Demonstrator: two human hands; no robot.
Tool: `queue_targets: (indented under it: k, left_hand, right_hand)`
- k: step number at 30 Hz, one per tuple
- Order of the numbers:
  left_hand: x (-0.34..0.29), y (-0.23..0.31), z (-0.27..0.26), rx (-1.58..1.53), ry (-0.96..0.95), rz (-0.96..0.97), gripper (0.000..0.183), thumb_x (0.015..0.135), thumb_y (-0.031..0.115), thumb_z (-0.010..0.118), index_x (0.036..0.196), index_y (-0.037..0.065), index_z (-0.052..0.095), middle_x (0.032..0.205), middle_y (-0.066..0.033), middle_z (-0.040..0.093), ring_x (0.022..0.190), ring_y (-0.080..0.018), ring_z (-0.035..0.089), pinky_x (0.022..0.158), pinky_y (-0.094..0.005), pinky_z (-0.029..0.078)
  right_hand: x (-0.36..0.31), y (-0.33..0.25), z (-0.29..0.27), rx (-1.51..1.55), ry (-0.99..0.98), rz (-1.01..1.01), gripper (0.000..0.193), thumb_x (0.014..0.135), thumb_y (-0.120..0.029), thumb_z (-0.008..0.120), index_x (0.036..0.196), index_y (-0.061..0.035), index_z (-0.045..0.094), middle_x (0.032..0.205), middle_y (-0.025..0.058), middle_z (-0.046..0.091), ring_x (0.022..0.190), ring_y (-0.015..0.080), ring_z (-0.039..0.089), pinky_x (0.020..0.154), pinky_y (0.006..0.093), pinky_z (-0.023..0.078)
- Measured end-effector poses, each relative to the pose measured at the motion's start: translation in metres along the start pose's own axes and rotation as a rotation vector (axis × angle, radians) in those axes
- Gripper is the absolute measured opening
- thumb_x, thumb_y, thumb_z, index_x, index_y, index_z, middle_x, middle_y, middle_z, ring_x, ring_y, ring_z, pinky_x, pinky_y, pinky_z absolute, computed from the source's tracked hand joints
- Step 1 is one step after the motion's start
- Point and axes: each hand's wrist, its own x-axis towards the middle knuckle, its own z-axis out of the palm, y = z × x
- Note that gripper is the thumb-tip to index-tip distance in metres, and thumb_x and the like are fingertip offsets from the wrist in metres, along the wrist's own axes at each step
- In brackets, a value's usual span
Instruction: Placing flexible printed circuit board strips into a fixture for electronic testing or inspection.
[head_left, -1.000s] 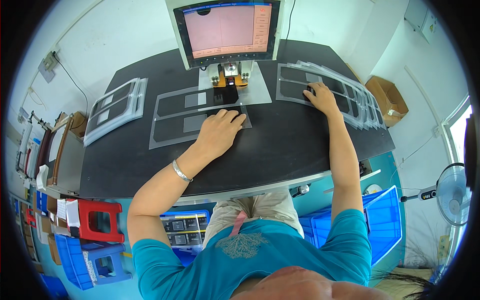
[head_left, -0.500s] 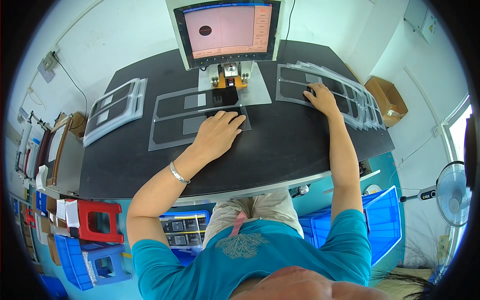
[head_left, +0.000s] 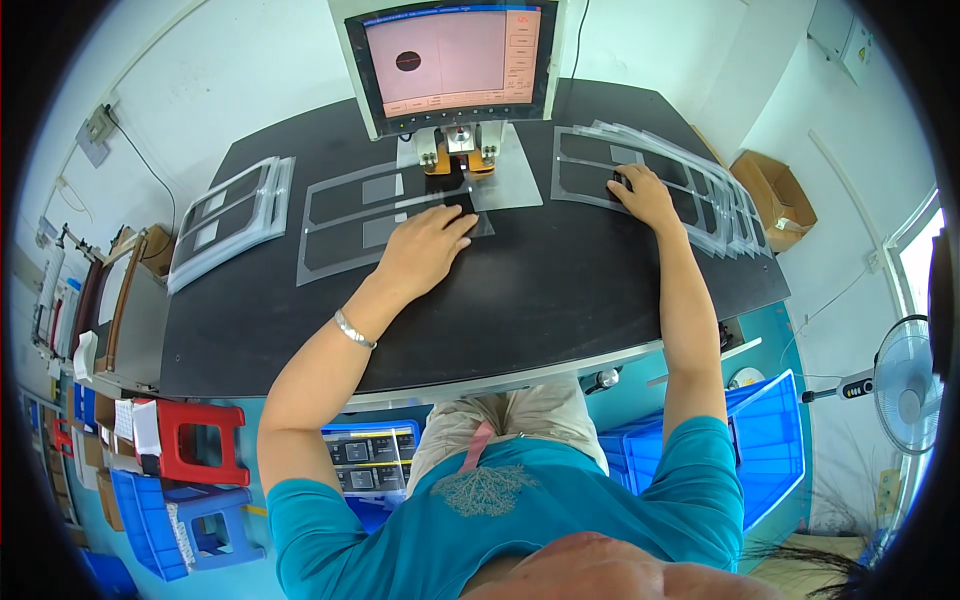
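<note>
A clear plastic sheet with two dark panels (head_left: 335, 207) lies flat on the black table, its far right part under the machine's orange-tipped head (head_left: 461, 165). My left hand (head_left: 428, 248) rests on the sheet's near right part, fingers spread and palm down. Pale rectangular windows show in both panels. To the right, my right hand (head_left: 645, 197) lies on a fanned stack of similar sheets (head_left: 585, 180). Its fingers are bent, with thumb and forefinger apart over a dark patch; whether that patch is a separate thing is unclear.
Behind the sheet stands a monitor (head_left: 450, 60) showing a dark oval. Another sheet stack (head_left: 228, 220) lies at the table's left. A cardboard box (head_left: 772, 200) and a fan (head_left: 905, 385) are to the right. Blue crates (head_left: 765, 440) and a red stool (head_left: 205, 440) stand below.
My left hand has pushed the sheet slightly away from me and left, farther under the machine head. My right hand has stayed nearly still on the stack.
</note>
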Motion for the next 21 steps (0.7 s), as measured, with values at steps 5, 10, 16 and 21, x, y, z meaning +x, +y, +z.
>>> queue_targets:
  k: [5, 10, 16, 21]
  left_hand:
    - [0.01, -0.009, 0.015, 0.071, 0.047, -0.028, 0.036, 0.097, 0.024, 0.056, 0.132, 0.013, 0.059, 0.134, -0.0093, 0.057, 0.124, -0.0293, 0.054, 0.1, -0.0414, 0.047]
    - [0.008, -0.009, 0.015, 0.064, 0.027, -0.031, 0.038, 0.098, 0.02, 0.054, 0.135, 0.011, 0.055, 0.137, -0.0122, 0.054, 0.126, -0.0316, 0.052, 0.103, -0.0421, 0.045]
    - [0.0, -0.012, -0.001, 0.051, 0.083, 0.009, 0.043, 0.093, 0.014, 0.058, 0.135, 0.011, 0.053, 0.137, -0.0125, 0.054, 0.123, -0.0324, 0.054, 0.101, -0.0424, 0.047]
    - [-0.006, -0.015, -0.03, -0.081, -0.097, -0.137, 0.034, 0.09, 0.012, 0.062, 0.124, 0.015, 0.063, 0.126, -0.0046, 0.063, 0.112, -0.0267, 0.061, 0.089, -0.0388, 0.054]
  right_hand:
    - [-0.001, -0.002, -0.002, 0.015, -0.007, 0.004, 0.042, 0.091, -0.036, 0.062, 0.117, -0.0044, 0.066, 0.121, 0.0143, 0.063, 0.114, 0.0345, 0.059, 0.098, 0.0413, 0.046]
    - [-0.001, 0.0, -0.001, 0.015, -0.011, 0.007, 0.042, 0.091, -0.036, 0.062, 0.118, -0.0048, 0.066, 0.122, 0.0132, 0.063, 0.115, 0.0341, 0.059, 0.098, 0.0409, 0.046]
    - [-0.002, -0.002, -0.002, 0.013, -0.015, 0.02, 0.042, 0.09, -0.036, 0.063, 0.119, -0.0048, 0.065, 0.122, 0.0139, 0.063, 0.115, 0.0339, 0.059, 0.098, 0.0406, 0.046]
    - [-0.002, 0.003, -0.001, 0.031, -0.001, 0.002, 0.042, 0.089, -0.037, 0.063, 0.117, -0.0056, 0.066, 0.122, 0.0138, 0.063, 0.114, 0.0342, 0.059, 0.097, 0.0423, 0.047]
